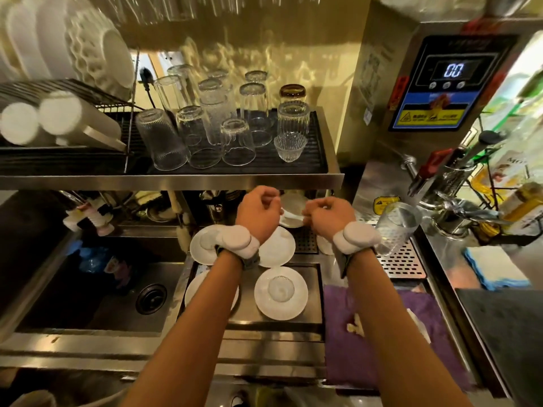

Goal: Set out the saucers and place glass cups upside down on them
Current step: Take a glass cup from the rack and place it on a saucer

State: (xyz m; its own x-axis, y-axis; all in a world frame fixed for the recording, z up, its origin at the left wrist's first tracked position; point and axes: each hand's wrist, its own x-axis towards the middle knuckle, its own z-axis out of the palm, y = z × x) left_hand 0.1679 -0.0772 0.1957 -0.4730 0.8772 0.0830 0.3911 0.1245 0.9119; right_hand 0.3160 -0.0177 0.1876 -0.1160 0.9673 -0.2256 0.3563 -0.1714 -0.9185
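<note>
A round white ceramic saucer [291, 214] is being gripped between the curled left hand [258, 212] and right hand [330, 218] beneath the steel shelf [176, 180].

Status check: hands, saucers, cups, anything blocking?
Left hand and right hand both closed on a saucer under the shelf. Near saucer has an upturned glass cup; others partly hidden by arms. Nothing blocking.
</note>
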